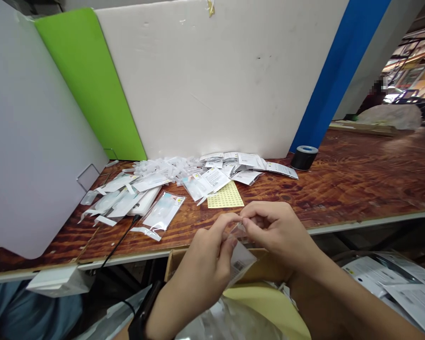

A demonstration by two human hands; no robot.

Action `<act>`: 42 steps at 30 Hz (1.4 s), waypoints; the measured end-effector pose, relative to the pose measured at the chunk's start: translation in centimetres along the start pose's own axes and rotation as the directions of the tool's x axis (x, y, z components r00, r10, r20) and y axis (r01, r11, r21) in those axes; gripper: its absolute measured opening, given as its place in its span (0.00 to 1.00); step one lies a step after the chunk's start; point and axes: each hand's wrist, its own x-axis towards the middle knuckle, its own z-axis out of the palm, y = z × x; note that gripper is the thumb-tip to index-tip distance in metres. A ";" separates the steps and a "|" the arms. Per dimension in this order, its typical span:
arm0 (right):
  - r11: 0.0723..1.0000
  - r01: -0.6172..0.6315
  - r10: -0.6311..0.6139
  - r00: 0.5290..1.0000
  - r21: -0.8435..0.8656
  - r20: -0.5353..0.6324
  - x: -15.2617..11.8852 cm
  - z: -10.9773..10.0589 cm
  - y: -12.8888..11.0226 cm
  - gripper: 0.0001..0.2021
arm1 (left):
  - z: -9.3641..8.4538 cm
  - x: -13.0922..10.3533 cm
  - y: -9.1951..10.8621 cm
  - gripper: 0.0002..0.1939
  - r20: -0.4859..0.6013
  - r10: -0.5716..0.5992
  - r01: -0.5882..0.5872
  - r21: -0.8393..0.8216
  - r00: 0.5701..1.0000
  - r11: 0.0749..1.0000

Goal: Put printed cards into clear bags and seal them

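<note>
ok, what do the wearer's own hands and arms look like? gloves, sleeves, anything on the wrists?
No gloves on the left hand or right hand. The left wrist wears a wide black band, possibly a watch. The right wrist has nothing on it. No sleeve shows on either forearm as far as the view reaches.

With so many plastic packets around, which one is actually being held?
The packet held between the left hand and right hand, above the cardboard box; the other visible packets lie on the table or below its front edge.
</note>
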 end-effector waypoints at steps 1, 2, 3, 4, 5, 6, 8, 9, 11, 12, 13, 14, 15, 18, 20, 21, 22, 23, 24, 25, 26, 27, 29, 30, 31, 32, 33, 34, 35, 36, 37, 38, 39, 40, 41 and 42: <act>0.998 -0.041 0.040 0.999 0.054 0.018 0.0 0.0 0.0 0.08 | -0.1 0.0 -0.1 0.20 -0.002 0.002 -0.002 -0.042 1.000 0.999; 0.989 -0.086 0.081 0.996 0.120 0.044 0.0 0.0 0.0 0.08 | -0.2 0.0 -0.1 0.20 0.001 0.000 0.000 -0.077 1.000 0.997; 0.973 -0.133 0.120 0.990 0.187 0.079 0.0 0.0 0.0 0.07 | -0.2 0.0 -0.2 0.20 0.007 -0.006 0.006 -0.102 1.000 0.995; 0.955 -0.174 0.150 0.982 0.240 0.114 0.0 0.0 0.0 0.07 | -0.3 0.0 -0.2 0.20 0.013 -0.013 0.015 -0.117 1.000 0.993; 0.942 -0.201 0.167 0.975 0.268 0.144 0.0 -0.1 0.1 0.07 | -0.3 -0.1 -0.2 0.20 0.022 -0.022 0.025 -0.122 1.000 0.992; 0.942 -0.206 0.168 0.973 0.266 0.161 0.0 -0.1 0.1 0.08 | -0.3 -0.1 -0.2 0.20 0.026 -0.029 0.031 -0.118 0.999 0.992; 0.968 -0.163 0.130 0.976 0.189 0.174 0.0 -0.3 0.1 0.09 | -0.3 -0.1 -0.2 0.20 0.025 -0.031 0.033 -0.096 0.999 0.995; 0.981 -0.130 0.104 0.979 0.141 0.177 0.1 -0.4 0.1 0.10 | -0.3 -0.1 -0.2 0.19 0.023 -0.030 0.032 -0.080 0.999 0.996; 0.996 -0.064 0.053 0.982 0.060 0.180 0.1 -0.4 0.1 0.12 | -0.4 -0.1 -0.2 0.19 0.027 -0.032 0.033 -0.048 0.999 0.998; 0.999 -0.037 0.031 0.983 0.028 0.180 0.2 -0.4 0.2 0.12 | -0.5 0.0 -0.2 0.19 0.028 -0.035 0.036 -0.032 0.999 0.999; 1.000 -0.012 0.012 0.984 -0.004 0.176 0.2 -0.4 0.3 0.12 | -0.5 0.0 -0.2 0.18 0.030 -0.040 0.040 -0.014 0.999 0.999; 0.999 0.013 -0.007 0.987 -0.034 0.163 0.2 -0.3 0.4 0.12 | -0.6 0.0 -0.2 0.18 0.030 -0.043 0.043 0.001 0.999 0.999; 0.998 0.035 -0.026 0.989 -0.061 0.144 0.2 -0.1 0.4 0.11 | -0.6 0.0 -0.2 0.17 0.032 -0.047 0.046 0.011 0.998 0.999; 0.995 0.056 -0.053 0.998 -0.078 0.047 0.1 0.4 0.5 0.11 | -0.6 0.0 -0.3 0.18 0.034 -0.045 0.046 -0.004 0.998 0.999; 1.000 0.015 -0.016 1.000 -0.015 -0.006 0.1 0.7 0.5 0.10 | -0.5 0.0 -0.4 0.19 0.035 -0.047 0.048 -0.043 0.998 0.998; 0.999 -0.021 0.021 1.000 0.040 -0.018 0.0 0.8 0.4 0.09 | -0.5 0.0 -0.5 0.20 0.037 -0.048 0.051 -0.064 0.998 0.997; 0.992 -0.060 0.063 0.998 0.109 -0.025 0.0 0.9 0.3 0.09 | -0.5 0.0 -0.6 0.20 0.038 -0.051 0.054 -0.086 0.998 0.995; 0.978 -0.097 0.104 0.994 0.187 -0.028 -0.1 1.0 0.2 0.08 | -0.4 0.0 -0.6 0.20 0.038 -0.053 0.057 -0.107 0.998 0.993; 0.956 -0.129 0.141 0.990 0.264 -0.027 -0.1 1.0 0.1 0.08 | -0.4 0.0 -0.7 0.19 0.034 -0.055 0.059 -0.129 0.998 0.990; 0.929 -0.153 0.172 0.985 0.336 -0.027 -0.1 1.1 0.1 0.08 | -0.4 0.1 -0.8 0.19 0.029 -0.056 0.060 -0.149 0.998 0.987; 0.901 -0.174 0.200 0.979 0.398 -0.026 -0.2 1.2 0.0 0.08 | -0.4 0.1 -0.8 0.19 0.022 -0.057 0.060 -0.166 0.998 0.984; 0.872 -0.191 0.226 0.974 0.452 -0.025 -0.2 1.2 0.1 0.08 | -0.4 0.1 -0.8 0.18 0.016 -0.059 0.061 -0.181 0.998 0.982; 0.806 -0.223 0.278 0.960 0.549 -0.018 -0.1 1.3 0.3 0.08 | -0.5 0.2 -0.8 0.17 -0.009 -0.070 0.067 -0.218 0.997 0.974; 0.768 -0.233 0.305 0.952 0.597 -0.021 0.0 1.3 0.5 0.09 | -0.6 0.2 -0.7 0.16 -0.028 -0.086 0.077 -0.245 0.996 0.966; 0.728 -0.230 0.333 0.942 0.646 -0.039 0.2 1.3 0.8 0.09 | -0.7 0.3 -0.7 0.15 -0.051 -0.110 0.092 -0.279 0.993 0.956; 0.689 -0.211 0.362 0.929 0.694 -0.077 0.5 1.1 1.1 0.08 | -0.8 0.3 -0.7 0.15 -0.077 -0.144 0.112 -0.319 0.987 0.941; 0.655 -0.166 0.391 0.910 0.737 -0.142 0.8 0.7 1.5 0.07 | -0.9 0.4 -0.8 0.15 -0.102 -0.185 0.135 -0.370 0.977 0.919; 0.630 -0.099 0.415 0.881 0.770 -0.226 1.0 0.3 1.8 0.06 | -1.1 0.5 -0.9 0.15 -0.127 -0.229 0.155 -0.429 0.965 0.890; 0.619 -0.008 0.431 0.840 0.786 -0.330 1.2 -0.3 2.0 0.05 | -1.2 0.6 -1.0 0.14 -0.155 -0.272 0.166 -0.489 0.950 0.856; 0.623 0.096 0.435 0.782 0.776 -0.446 1.3 -1.0 2.1 0.06 | -1.4 0.8 -1.2 0.14 -0.189 -0.312 0.162 -0.550 0.931 0.819; 0.645 0.195 0.420 0.717 0.739 -0.556 1.2 -1.7 2.0 0.08 | -1.4 1.0 -1.4 0.13 -0.226 -0.346 0.146 -0.608 0.910 0.780; 0.681 0.276 0.386 0.652 0.678 -0.653 1.0 -2.3 1.8 0.10 | -1.5 1.2 -1.6 0.13 -0.262 -0.376 0.119 -0.660 0.889 0.742; 0.726 0.338 0.326 0.597 0.599 -0.732 0.6 -2.9 1.3 0.12 | -1.5 1.4 -1.8 0.13 -0.291 -0.399 0.090 -0.701 0.870 0.707; 0.776 0.369 0.243 0.575 0.512 -0.782 0.1 -3.2 0.7 0.13 | -1.4 1.6 -2.0 0.13 -0.314 -0.417 0.062 -0.733 0.853 0.678; 0.825 0.374 0.134 0.599 0.424 -0.789 -0.5 -3.3 0.0 0.13 | -1.3 1.9 -2.2 0.13 -0.323 -0.430 0.041 -0.759 0.843 0.650; 0.868 0.364 -0.003 0.684 0.338 -0.729 -1.0 -3.1 -0.7 0.13 | -1.2 2.0 -2.3 0.14 -0.326 -0.438 0.025 -0.778 0.838 0.628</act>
